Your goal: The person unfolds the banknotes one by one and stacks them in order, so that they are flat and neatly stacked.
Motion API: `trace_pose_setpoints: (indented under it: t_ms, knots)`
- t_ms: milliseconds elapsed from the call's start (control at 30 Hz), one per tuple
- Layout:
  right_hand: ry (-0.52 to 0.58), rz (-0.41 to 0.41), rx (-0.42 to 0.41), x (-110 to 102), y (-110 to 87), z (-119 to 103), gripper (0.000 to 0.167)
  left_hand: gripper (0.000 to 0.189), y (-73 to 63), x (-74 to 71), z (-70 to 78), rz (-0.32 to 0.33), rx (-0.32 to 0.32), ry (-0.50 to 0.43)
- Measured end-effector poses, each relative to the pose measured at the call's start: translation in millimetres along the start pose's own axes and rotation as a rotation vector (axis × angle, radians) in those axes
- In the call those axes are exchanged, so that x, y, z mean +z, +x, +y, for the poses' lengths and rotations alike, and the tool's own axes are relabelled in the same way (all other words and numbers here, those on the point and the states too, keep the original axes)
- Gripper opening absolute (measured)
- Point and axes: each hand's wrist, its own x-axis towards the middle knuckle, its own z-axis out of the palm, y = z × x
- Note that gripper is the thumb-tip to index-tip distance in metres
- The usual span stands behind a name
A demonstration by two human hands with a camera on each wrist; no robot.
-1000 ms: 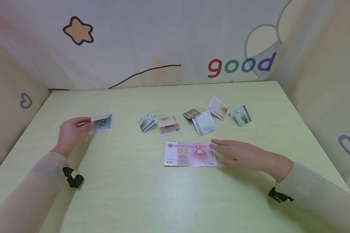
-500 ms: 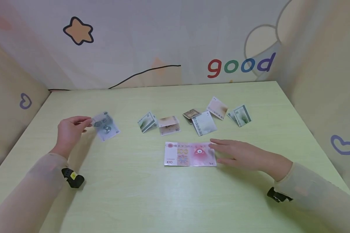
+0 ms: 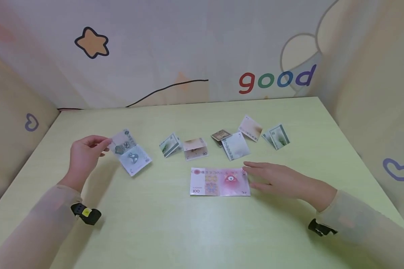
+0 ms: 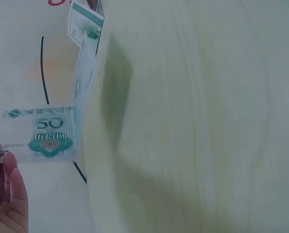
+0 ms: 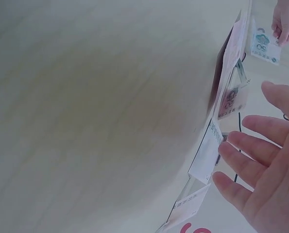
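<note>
My left hand (image 3: 87, 157) pinches the near-left corner of a green-grey 50 play banknote (image 3: 132, 154) between thumb and fingers. The note hangs open with a fold across its middle; the left wrist view shows its printed 50 face (image 4: 49, 136) upright beside the fingertips. At the front middle of the table lies a pink 100 play banknote (image 3: 219, 183), spread flat. Over its right end reaches my right hand (image 3: 286, 181), fingers extended and holding nothing. In the right wrist view the right hand's fingers (image 5: 251, 145) are spread and relaxed.
Behind the 100 note, folded notes form a loose row on the table (image 3: 148, 224): a green one (image 3: 170, 145), a brownish 20 (image 3: 196, 154), a small brown one (image 3: 220, 133), a pale one (image 3: 236, 146), a pinkish one (image 3: 251, 129) and another green one (image 3: 279, 136). Printed curtains enclose the table.
The 50 note in my left hand has gone from folded to opened out, its free end swinging toward the right and front. My right hand has stayed by the 100 note.
</note>
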Motion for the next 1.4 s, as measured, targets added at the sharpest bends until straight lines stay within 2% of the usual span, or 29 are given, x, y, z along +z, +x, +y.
trace_pose_setpoints:
  t_ms: [133,300,567,800,1067,1233,1400]
  knots:
    - [0.012,0.016,-0.005,0.5,-0.3,0.5,0.055,0.044,-4.5,0.2,2.4,0.004,0.012,-0.022]
    - [0.011,0.02,-0.015,0.2,-0.1,0.2,0.055,0.04,-10.9,-0.2,7.1,-0.021,0.01,-0.052]
    - [0.014,0.019,-0.014,-3.0,0.5,-0.7,0.054,0.039,-27.3,4.6,30.1,-0.053,0.02,-0.136]
    - [0.007,0.013,0.005,-2.5,1.9,-1.0,0.055,0.034,-41.9,16.6,47.2,-0.089,0.063,-0.213]
    - [0.032,0.031,0.032,-3.2,4.3,-4.1,0.055,0.031,-57.3,30.2,64.2,-0.138,0.065,-0.319]
    - [0.068,0.047,0.102,-5.2,7.7,-10.1,0.057,0.025,-66.3,45.7,77.3,-0.204,0.07,-0.395]
    - [0.102,0.08,0.139,-6.0,10.0,-16.1,0.06,0.024,-73.6,65.9,85.4,-0.263,0.071,-0.426]
